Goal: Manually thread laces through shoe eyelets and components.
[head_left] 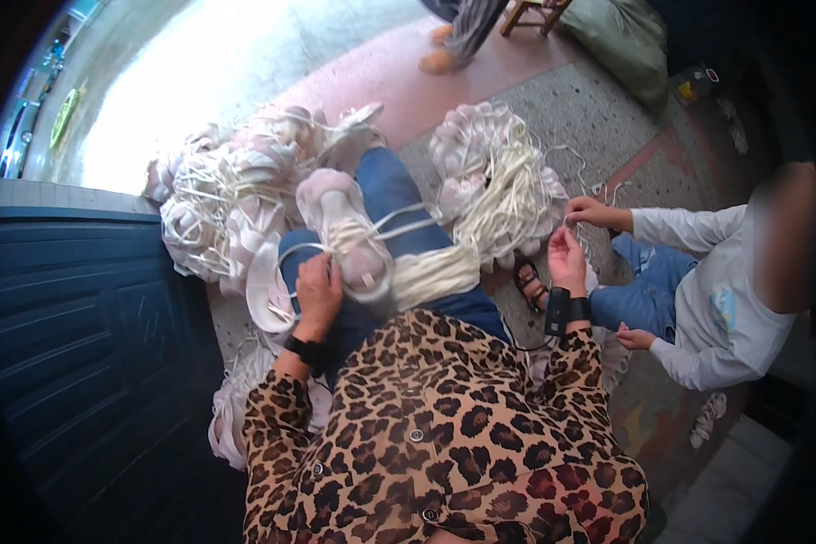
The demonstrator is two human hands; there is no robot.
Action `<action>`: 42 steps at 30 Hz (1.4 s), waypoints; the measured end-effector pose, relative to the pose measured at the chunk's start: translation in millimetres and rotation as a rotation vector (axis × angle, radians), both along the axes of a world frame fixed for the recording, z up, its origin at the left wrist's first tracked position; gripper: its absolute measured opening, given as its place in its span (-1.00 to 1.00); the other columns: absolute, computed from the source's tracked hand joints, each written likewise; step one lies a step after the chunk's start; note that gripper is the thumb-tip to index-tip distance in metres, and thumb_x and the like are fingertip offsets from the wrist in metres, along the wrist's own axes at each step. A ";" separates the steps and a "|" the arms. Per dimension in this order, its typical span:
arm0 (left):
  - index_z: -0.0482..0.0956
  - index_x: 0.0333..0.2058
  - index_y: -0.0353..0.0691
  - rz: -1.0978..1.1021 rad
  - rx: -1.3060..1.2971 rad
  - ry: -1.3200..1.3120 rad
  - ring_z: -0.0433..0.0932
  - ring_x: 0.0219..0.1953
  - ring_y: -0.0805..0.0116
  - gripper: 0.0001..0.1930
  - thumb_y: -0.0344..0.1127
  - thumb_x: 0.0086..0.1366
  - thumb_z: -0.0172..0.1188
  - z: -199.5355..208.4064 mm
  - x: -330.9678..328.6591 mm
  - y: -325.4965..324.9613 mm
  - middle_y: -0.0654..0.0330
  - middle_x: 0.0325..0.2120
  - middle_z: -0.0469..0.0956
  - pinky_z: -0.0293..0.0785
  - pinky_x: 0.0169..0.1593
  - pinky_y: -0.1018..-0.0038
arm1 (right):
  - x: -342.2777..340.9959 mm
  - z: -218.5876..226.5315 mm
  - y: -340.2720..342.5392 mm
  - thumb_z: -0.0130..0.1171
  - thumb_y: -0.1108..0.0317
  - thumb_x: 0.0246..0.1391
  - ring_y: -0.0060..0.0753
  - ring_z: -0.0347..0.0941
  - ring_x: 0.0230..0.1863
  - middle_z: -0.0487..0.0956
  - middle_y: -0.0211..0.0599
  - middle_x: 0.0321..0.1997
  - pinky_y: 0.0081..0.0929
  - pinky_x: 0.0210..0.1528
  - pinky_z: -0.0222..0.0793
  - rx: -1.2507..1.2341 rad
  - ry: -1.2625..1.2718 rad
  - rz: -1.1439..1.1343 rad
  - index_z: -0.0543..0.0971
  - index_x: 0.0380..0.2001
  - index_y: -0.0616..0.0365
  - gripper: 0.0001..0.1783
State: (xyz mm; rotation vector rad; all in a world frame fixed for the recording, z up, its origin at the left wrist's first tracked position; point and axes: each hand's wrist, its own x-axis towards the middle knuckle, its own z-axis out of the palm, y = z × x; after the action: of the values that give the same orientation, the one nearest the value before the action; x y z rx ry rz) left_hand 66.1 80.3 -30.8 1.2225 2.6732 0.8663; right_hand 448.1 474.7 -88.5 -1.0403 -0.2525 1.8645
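A white and pale pink shoe upper (340,218) lies across my jeans-clad lap, with white laces threaded through it and trailing off to both sides. My left hand (319,292) grips its near left edge, fingers curled. My right hand (567,261) is raised away from the shoe upper, fingertips pinched together. What they hold, if anything, is too small to make out. Just above them is the hand (594,213) of another person in a white top. A thick bundle of cream-white laces (435,275) rests over my right thigh.
A large heap of similar shoe uppers (236,181) with tangled laces sits at the left, and another pile (480,136) stands beyond my right knee. A blue panelled door (91,335) closes off the left. Someone's feet (440,59) and a wooden stool (530,16) are at the far side.
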 end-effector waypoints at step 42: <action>0.54 0.08 -0.16 0.006 0.094 -1.289 0.52 -0.52 0.54 -0.50 -0.39 0.14 0.44 40.0 -88.0 89.2 0.25 -0.44 0.59 0.38 -0.51 0.57 | -295.2 46.2 -202.1 0.14 0.29 -0.04 -0.22 0.42 -0.08 0.57 -0.28 -0.21 -0.16 -0.08 0.23 2.437 -1.009 1.097 0.67 -0.29 0.04 -0.76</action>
State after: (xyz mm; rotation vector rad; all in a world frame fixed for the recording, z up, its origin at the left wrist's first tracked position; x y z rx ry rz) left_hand -21.9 169.5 9.2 0.3515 1.5749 1.1982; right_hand 152.9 272.5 -42.3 0.3369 -2.9159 0.1571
